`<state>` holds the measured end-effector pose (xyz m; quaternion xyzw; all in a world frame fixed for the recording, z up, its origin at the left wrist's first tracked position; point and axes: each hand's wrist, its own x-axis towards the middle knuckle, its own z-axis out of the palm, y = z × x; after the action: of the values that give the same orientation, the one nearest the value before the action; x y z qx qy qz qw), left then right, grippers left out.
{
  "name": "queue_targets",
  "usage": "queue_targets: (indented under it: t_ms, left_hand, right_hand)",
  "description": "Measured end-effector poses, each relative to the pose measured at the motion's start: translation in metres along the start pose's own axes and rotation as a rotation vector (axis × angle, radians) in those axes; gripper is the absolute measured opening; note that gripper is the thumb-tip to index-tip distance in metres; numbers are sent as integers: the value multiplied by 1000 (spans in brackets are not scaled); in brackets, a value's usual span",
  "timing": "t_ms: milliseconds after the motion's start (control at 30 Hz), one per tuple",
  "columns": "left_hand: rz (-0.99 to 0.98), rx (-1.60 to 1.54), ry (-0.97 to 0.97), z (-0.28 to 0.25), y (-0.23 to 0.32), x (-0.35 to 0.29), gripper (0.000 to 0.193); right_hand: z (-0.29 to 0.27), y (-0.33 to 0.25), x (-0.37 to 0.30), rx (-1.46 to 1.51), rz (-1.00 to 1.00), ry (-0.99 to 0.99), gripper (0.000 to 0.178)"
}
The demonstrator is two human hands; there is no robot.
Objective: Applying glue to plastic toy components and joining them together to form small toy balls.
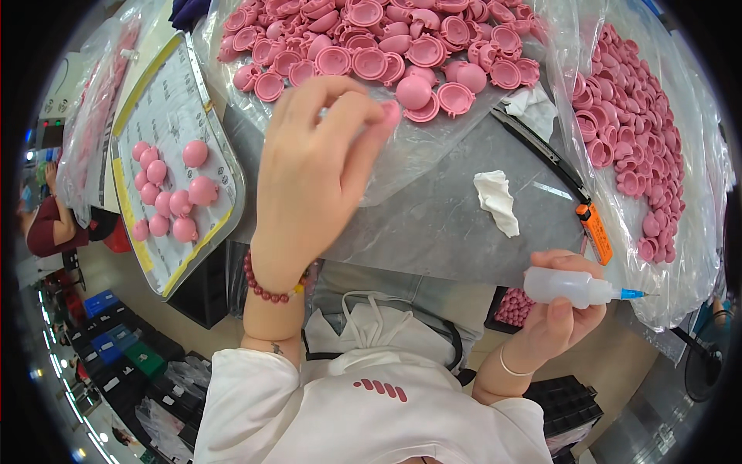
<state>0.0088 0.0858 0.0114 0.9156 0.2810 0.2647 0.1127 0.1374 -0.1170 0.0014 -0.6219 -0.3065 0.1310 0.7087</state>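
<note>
My left hand (313,166) is over the table at the near edge of a heap of pink hinged plastic half-shells (363,39). Its fingers are curled and closed, with a small pink plastic piece (392,114) at the tips; the fingers hide most of it. Out over the table's right front edge, my right hand (568,309) is wrapped round a translucent white squeeze bottle (558,286). The bottle lies sideways, its blue needle tip (632,294) pointing right. Beside the left hand, a lined tray (174,100) bears several closed pink balls (180,203).
On the grey table (417,243) lie a crumpled white tissue (496,203) and a black and orange utility knife (593,232). Another tissue (532,110) is tucked by the knife's far end. At right, a clear plastic bag (688,298) holds more pink shells (630,139).
</note>
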Motion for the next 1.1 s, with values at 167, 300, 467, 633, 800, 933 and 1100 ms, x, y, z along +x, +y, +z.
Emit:
queue_targets:
  t_ms: [167,300,467,633,800,933,1100]
  left_hand:
    - [241,-676,-210,-6,45,-26,13]
    - [61,-1168,-177,16,57,-48,29]
    - [-386,-1751,-181,20,75,-61,38]
    - [-320,-1866,-348,22,66,-65,51]
    - [-413,-1910,-246,16,70,-58,47]
    - [-371,-1837,-315,15,68,-58,48]
    - [-297,-1772,-278,19,69,-63,45]
  right_hand:
    - [15,-12,-3,424,106,-242,42]
    - [20,-8,-7,621,84,-340,31]
    - [20,2,-18,583,64,-313,43]
    - [10,-11,-12,578,191,-72,61]
    - [4,-11,4,314,-173,-72,55]
    - [0,-19,13,253,-396,-222,51]
    - [1,-22,9,-23,-555,-331,61]
